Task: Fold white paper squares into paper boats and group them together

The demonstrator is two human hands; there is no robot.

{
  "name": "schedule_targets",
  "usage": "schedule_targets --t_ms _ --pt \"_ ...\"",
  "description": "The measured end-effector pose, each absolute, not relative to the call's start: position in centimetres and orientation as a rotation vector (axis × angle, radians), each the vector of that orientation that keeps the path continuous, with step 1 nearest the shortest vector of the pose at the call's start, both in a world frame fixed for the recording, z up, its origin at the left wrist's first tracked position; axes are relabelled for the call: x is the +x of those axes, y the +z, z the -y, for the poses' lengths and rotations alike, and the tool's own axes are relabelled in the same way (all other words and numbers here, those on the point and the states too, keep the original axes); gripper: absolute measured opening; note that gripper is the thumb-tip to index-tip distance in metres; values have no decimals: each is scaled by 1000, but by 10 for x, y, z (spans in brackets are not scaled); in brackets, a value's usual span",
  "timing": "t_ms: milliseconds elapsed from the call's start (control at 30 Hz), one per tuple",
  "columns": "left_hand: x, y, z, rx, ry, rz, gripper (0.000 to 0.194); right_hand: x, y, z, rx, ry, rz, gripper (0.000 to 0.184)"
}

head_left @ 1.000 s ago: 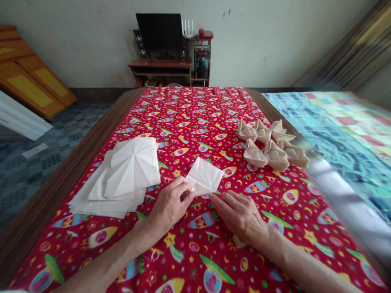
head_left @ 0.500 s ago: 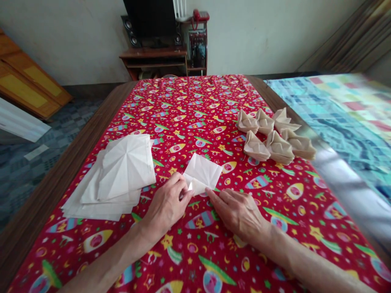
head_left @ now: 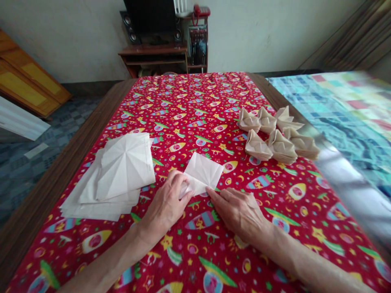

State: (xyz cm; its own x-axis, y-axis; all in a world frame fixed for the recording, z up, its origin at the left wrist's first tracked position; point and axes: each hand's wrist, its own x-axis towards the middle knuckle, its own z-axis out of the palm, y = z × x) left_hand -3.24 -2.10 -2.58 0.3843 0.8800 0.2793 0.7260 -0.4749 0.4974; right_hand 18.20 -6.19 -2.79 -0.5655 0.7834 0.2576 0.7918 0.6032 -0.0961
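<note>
A small creased square of white paper (head_left: 205, 171) lies on the red patterned cloth with fold lines fanning out across it. My left hand (head_left: 171, 193) pinches its left corner between thumb and fingers, and that corner is partly hidden by them. At the paper's near edge rests the tip of my right index finger; the rest of my right hand (head_left: 240, 209) lies low on the cloth, fingers extended. Left of my left hand is a stack of larger creased white sheets (head_left: 125, 171).
Several folded, pointed beige paper pieces (head_left: 279, 144) stand in two rows at the right. The red cloth (head_left: 180, 260) covers a brown wooden table (head_left: 100, 110). Beyond its far end are a monitor (head_left: 151, 18) on a desk and a red telephone (head_left: 200, 11).
My left fingers have closed further over the paper's left corner, covering the small raised flap. The right fingertip keeps its place on the near edge. The view has shifted slightly.
</note>
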Motion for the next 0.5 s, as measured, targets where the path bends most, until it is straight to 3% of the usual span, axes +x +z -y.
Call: schedule_targets --t_ms 100,300,500 --pt "-32 -24 23 2504 716 -1380 42 181 -27 61 -1294 -33 2560 31" --pt "-33 -17 27 2917 409 -975 39 179 -22 61 -1311 -62 2588 28" --pt "-36 -15 32 2897 321 -1017 48 179 -24 61 -1291 -60 2573 26"
